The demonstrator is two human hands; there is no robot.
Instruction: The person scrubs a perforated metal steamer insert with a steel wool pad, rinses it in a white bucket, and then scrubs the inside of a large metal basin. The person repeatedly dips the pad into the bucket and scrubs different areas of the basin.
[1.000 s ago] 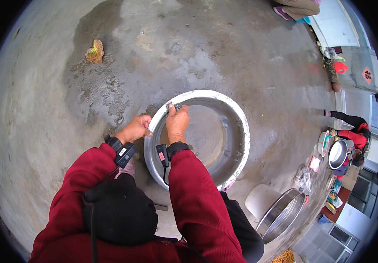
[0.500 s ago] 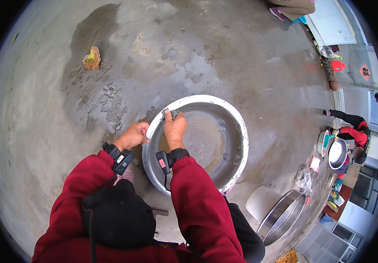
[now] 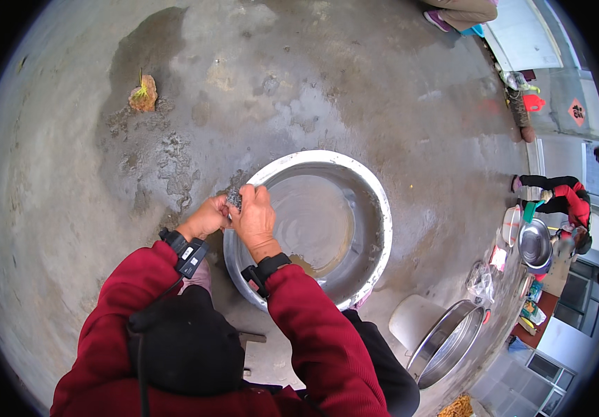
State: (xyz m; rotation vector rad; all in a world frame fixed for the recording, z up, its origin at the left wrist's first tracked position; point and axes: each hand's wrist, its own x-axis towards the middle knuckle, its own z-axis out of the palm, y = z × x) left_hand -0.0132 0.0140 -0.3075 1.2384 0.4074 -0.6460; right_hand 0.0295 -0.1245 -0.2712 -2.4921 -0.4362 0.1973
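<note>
A large round metal basin (image 3: 385,233) stands on the concrete before me, with shallow cloudy water (image 3: 312,221) in its bottom. My left hand (image 3: 204,219) is closed on the basin's left rim, the fingertips partly hidden by my other hand. Right beside it, my right hand (image 3: 254,219) presses a grey scouring pad (image 3: 234,198), which looks like steel wool, against the same stretch of rim. Most of the pad is covered by the fingers.
A leaf lies on a brown stone (image 3: 144,95) at the far left. To the right stand a deep metal pan (image 3: 445,344), a whitish bucket (image 3: 410,321) and a clear plastic bag (image 3: 481,283). Another person (image 3: 572,203) bends over a metal bowl (image 3: 535,244) farther right.
My right hand has moved left and slightly down with the scouring pad, from the inner upper-left wall to the rim beside my left hand. At the far right, the other person has shifted.
</note>
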